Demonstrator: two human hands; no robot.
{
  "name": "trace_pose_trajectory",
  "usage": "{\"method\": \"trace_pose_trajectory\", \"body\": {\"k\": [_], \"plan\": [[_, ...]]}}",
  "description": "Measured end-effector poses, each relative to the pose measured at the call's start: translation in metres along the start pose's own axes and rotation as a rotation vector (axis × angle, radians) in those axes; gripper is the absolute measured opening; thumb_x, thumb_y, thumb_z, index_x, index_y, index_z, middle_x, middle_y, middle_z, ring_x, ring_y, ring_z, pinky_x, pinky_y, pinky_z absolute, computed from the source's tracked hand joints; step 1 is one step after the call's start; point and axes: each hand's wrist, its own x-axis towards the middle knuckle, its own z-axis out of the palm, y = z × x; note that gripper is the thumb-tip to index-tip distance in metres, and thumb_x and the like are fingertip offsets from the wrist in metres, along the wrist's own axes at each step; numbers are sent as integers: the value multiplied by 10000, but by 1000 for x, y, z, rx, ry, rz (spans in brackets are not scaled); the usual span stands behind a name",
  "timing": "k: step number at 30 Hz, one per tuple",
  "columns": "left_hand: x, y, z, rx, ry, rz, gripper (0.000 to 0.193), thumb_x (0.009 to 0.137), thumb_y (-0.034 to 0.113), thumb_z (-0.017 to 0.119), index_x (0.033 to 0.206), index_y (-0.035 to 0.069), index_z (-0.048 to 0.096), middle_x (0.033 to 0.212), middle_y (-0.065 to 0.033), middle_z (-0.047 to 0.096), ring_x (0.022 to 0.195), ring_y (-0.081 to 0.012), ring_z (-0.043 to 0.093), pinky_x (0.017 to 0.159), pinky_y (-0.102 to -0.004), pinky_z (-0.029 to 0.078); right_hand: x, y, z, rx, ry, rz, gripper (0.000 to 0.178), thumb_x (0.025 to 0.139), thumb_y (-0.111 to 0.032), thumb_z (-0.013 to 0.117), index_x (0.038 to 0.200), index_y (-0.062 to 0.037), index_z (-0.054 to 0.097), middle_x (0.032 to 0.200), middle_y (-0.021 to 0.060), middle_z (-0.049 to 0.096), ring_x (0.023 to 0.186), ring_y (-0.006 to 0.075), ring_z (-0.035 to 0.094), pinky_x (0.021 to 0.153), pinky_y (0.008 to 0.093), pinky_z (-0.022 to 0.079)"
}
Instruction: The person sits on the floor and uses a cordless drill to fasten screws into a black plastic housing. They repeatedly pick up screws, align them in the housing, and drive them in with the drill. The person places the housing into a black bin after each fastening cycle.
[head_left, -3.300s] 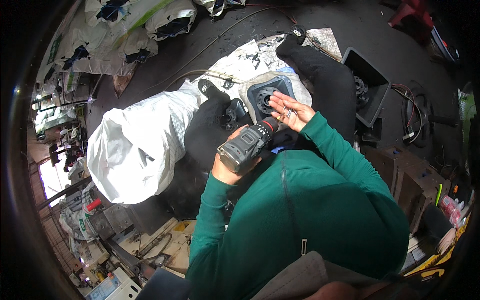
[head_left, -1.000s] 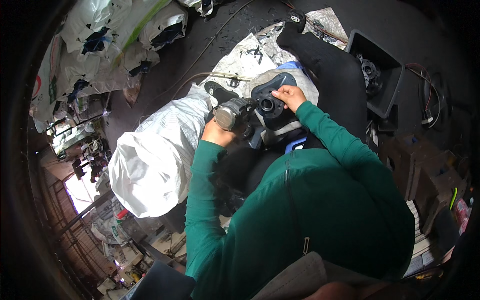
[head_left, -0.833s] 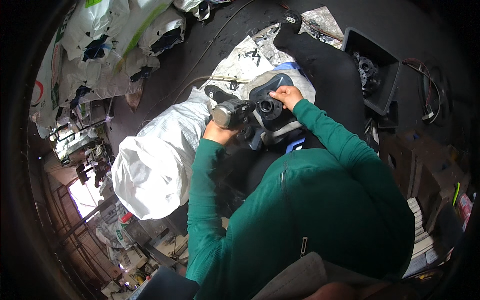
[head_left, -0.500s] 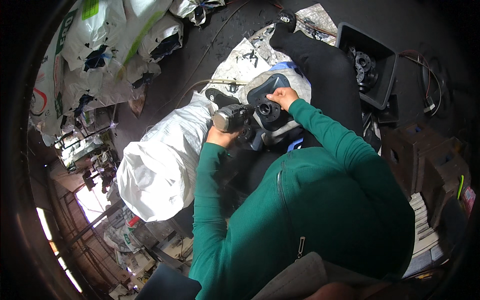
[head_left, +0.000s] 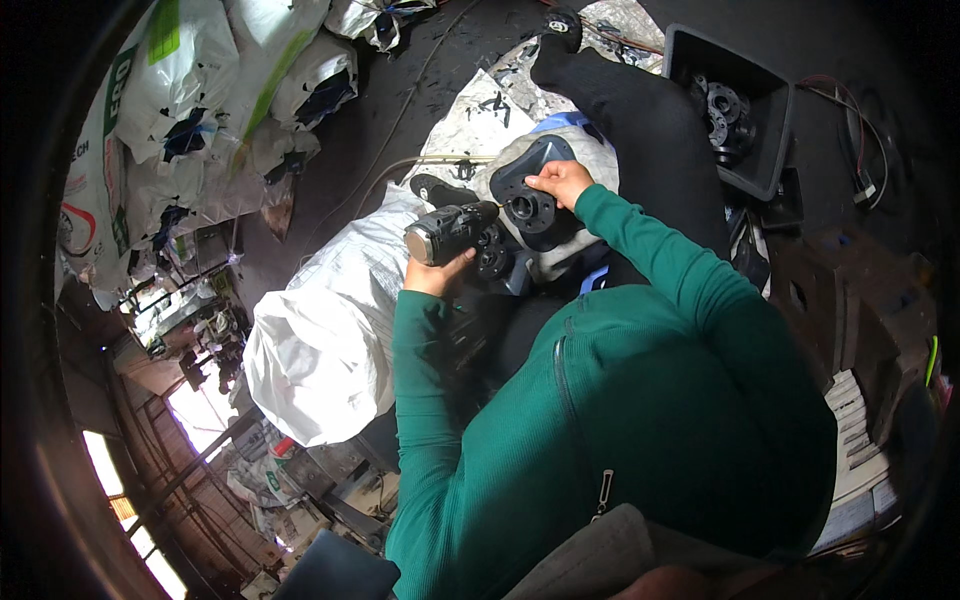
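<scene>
My left hand is wrapped round the grip of a dark cordless drill. The drill lies level, its front end pointing right toward a black flanged part. That part has a broad plate and a round, holed hub. Thumb and fingers of my right hand pinch its upper right edge. Beneath it is a pale cloth pad on my lap. A second black round hub sits just below the drill, partly hidden by it. I cannot tell whether the drill's tip touches the flanged part.
A large white woven sack lies left of my legs. At the upper right, a grey bin holds several black hubs. Stuffed white bags stand at the upper left. Brown crates are on the right.
The drill has shifted a little left, and its body is turned somewhat. The flanged part and my right hand have moved slightly left in view.
</scene>
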Motion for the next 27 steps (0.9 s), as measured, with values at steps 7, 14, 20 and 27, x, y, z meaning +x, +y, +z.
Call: {"method": "trace_pose_trajectory", "body": {"k": [7,14,20,27], "plan": [[0,2,-5,79,30,100,403,749,55,780,1111,5,611,1035,-53,667,924,-156,619,834,-296,489,6,2,3,38,16,-39,304,825,-321,725,702,-76,594,591,-13,568,438,66,456,399,228,364],[9,-1,-3,170,-12,-12,475,715,112,818,1131,21,609,1080,-88,656,972,-175,615,845,-316,492,9,5,0,-3,41,-3,319,822,-344,722,721,-64,608,591,-10,574,440,76,467,409,234,380],[18,0,5,421,-44,134,477,721,91,795,1154,30,603,1084,-85,661,995,-207,625,879,-333,485,3,13,-5,-297,198,-48,374,789,-413,727,782,-48,648,625,50,608,522,153,542,509,301,443],[25,3,13,539,-32,-74,496,741,108,779,1189,32,582,1128,-107,648,1037,-209,620,906,-329,483,-1,12,-10,-471,206,-98,427,782,-456,706,825,-32,669,699,142,651,661,279,634,630,374,491]]}}
